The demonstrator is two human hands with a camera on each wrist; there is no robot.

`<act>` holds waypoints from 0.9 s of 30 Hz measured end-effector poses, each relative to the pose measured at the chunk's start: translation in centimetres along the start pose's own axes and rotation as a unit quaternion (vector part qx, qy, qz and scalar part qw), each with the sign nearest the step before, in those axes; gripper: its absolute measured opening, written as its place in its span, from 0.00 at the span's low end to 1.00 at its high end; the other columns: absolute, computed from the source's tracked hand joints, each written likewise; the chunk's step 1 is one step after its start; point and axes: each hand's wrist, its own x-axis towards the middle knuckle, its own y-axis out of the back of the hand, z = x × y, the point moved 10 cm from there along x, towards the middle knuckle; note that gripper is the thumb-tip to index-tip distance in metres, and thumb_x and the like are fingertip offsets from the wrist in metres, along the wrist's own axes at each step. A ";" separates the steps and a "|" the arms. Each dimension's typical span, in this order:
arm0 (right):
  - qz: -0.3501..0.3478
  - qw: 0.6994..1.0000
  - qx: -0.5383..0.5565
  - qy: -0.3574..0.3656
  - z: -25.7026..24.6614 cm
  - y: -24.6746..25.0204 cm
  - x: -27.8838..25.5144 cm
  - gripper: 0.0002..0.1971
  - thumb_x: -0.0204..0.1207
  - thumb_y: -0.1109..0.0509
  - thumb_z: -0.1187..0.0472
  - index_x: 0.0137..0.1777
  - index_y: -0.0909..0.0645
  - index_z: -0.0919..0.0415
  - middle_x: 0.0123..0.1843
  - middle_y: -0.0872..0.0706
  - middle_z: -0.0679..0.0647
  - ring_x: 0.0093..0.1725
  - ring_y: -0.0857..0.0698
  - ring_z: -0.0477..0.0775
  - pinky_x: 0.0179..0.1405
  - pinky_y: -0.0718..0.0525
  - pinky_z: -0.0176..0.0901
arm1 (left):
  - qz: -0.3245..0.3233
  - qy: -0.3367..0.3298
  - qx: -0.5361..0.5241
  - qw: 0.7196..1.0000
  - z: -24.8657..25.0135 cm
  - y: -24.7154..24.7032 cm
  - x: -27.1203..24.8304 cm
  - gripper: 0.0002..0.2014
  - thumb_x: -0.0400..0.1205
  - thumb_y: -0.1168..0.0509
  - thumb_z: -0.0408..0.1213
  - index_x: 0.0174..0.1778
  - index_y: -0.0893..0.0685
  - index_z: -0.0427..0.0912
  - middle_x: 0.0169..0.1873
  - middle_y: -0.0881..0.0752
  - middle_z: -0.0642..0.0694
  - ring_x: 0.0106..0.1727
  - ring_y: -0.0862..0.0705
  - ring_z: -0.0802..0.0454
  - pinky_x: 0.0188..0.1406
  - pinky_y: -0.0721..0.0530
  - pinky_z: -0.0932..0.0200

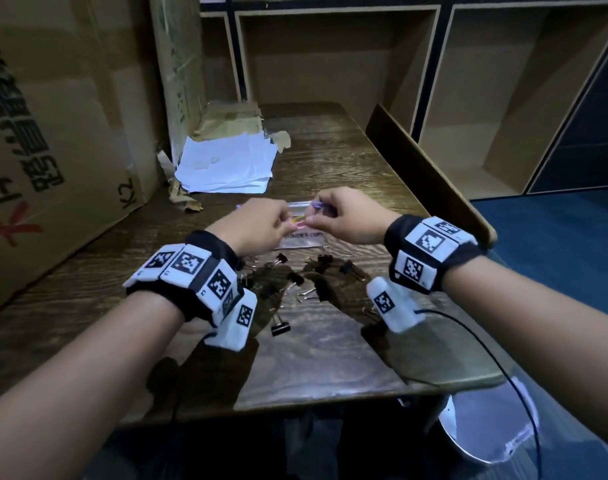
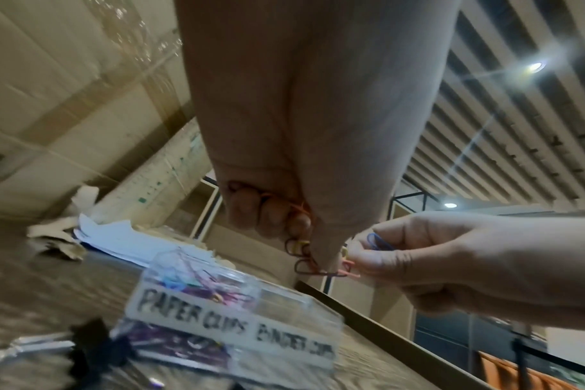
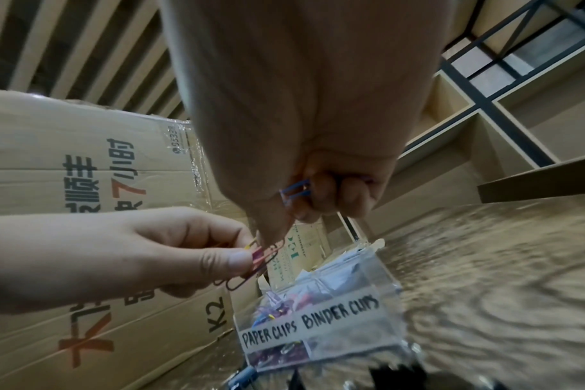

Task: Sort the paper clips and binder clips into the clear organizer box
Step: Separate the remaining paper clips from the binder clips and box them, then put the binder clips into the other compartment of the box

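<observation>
Above the clear plastic organizer box [image 2: 237,311], your left hand [image 1: 261,225] and right hand [image 1: 344,216] each grip tangled coloured wire paper clips [image 2: 304,261], apparently to separate them.

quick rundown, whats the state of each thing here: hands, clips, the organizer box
left hand: pinching a bunch of coloured paper clips
right hand: pinching the same bunch, a blue paper clip tucked in its fingers
clear organizer box: open on the table, paper clips section partly filled, binder clips section looks empty
binder clips: loose on the table, unsorted
</observation>
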 end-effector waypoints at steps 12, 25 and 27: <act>-0.064 0.994 0.078 -0.051 -2.2 -6.5 12.4 0.17 0.83 0.41 0.58 0.59 0.16 0.67 0.58 0.13 0.61 0.51 0.19 0.55 0.50 0.23 0.44 | 0.128 0.137 -0.086 0.979 -11.7 1.2 2.3 0.11 0.87 0.40 0.43 0.50 0.18 0.39 0.45 0.13 0.42 0.48 0.16 0.43 0.42 0.24 0.55; 0.004 0.965 0.250 -0.080 0.4 -4.4 10.2 0.20 0.77 0.41 0.51 0.53 0.18 0.68 0.40 0.18 0.57 0.40 0.22 0.57 0.44 0.26 0.53 | 0.095 0.201 -0.345 0.912 -8.8 -0.4 3.5 0.29 0.88 0.57 0.56 0.65 0.20 0.38 0.61 0.17 0.40 0.62 0.18 0.42 0.70 0.24 0.43; 0.006 0.977 0.202 -0.074 1.3 -3.2 8.9 0.12 0.80 0.37 0.56 0.56 0.17 0.62 0.43 0.16 0.52 0.41 0.19 0.52 0.45 0.21 0.49 | 0.093 0.172 -0.290 0.937 -8.0 -0.2 3.2 0.25 0.90 0.56 0.51 0.62 0.18 0.39 0.60 0.16 0.42 0.61 0.19 0.44 0.68 0.24 0.47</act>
